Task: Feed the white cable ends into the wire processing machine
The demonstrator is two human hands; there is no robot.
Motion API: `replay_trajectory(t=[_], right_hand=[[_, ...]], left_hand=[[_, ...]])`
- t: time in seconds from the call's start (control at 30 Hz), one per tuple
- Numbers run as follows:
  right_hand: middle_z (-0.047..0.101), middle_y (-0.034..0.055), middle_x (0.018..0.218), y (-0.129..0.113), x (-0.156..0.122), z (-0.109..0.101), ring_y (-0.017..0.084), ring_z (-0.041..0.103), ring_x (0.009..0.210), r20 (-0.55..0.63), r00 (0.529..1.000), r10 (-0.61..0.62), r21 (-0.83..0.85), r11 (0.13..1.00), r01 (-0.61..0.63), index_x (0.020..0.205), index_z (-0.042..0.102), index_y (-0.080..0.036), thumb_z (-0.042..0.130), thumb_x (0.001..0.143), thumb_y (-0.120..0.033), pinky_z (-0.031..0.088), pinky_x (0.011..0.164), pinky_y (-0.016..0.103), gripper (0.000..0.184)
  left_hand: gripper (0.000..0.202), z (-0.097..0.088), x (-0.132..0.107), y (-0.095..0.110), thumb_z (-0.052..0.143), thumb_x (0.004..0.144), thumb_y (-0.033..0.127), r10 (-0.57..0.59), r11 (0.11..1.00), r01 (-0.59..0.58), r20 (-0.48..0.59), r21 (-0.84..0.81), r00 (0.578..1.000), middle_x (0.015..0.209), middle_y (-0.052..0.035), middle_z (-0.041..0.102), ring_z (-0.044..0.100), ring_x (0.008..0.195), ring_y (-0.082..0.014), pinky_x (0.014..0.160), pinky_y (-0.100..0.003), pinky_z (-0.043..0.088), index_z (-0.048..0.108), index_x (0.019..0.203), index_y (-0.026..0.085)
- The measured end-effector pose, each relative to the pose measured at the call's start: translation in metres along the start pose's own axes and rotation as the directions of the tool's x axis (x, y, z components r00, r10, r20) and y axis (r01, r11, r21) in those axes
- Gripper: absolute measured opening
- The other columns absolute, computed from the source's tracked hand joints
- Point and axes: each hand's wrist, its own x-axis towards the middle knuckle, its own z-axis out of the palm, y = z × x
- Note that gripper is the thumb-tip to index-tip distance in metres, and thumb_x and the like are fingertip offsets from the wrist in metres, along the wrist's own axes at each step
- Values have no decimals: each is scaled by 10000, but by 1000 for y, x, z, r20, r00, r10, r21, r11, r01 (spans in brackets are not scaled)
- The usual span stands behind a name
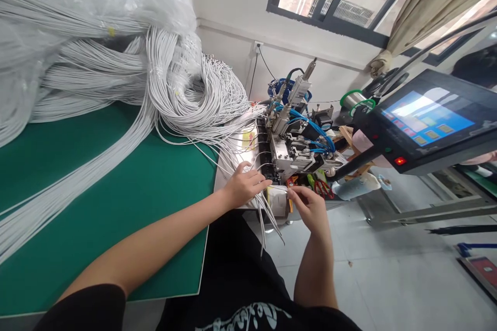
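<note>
A: How do the hands stand?
B: The right hand is narrow, thumb and forefinger pinched on a thin wire. The left hand has its fingers extended towards that wire, just beside the pinch; whether they grip it cannot be told.

A: How should the wire handle?
B: Presumably it is light and flexible, smooth enough to slide between dry fingertips, and easily kinked if bent sharply. The sound hold would be a light pinch near the tip, with the second hand supporting the length behind.

A: Where does it lie?
B: In the gap between the two hands, at the right fingertips. Loose cables hang just below the left fingers, their ends free.

A: And farther out?
B: Just beyond both hands stands the machine, with blue tubes. Beyond the left hand, towards its left, lies a thick bundle, partly under clear plastic; the green table extends left beneath the left forearm. Beyond the right hand, to its right, is a lit screen.
</note>
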Motion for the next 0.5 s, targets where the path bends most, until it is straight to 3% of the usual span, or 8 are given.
replay_trajectory(t=[0.07,0.17,0.37,0.5], right_hand=[[657,62,744,4,7,8,177,553,636,-139,990,16,14,1000,-14,830,682,-171,600,843,-485,436,600,281,325],[626,45,711,6,17,19,159,522,614,-221,975,35,128,992,-6,810,660,-166,621,825,-482,417,578,269,319],[569,10,652,8,32,28,132,465,555,-127,990,62,351,936,-14,768,632,-174,624,822,-473,364,524,254,304],[595,20,678,16,40,22,143,495,586,-72,997,22,263,965,-3,783,642,-169,595,839,-469,377,552,255,309]], left_hand=[[315,2,0,0,400,929,117,-21,1000,22,-26,21,999,926,-5,711,614,822,-133,1003,-404,262,628,1111,236],[315,4,0,0,386,936,112,-10,999,12,-62,38,998,880,-2,711,606,777,-126,979,-394,283,639,1088,223],[302,4,2,-2,403,920,86,39,999,-37,-76,23,996,808,8,698,600,843,-144,948,-379,300,641,1059,211],[329,5,2,-1,436,875,53,-15,999,16,-49,29,999,805,1,684,599,867,-157,943,-386,300,627,1091,212]])
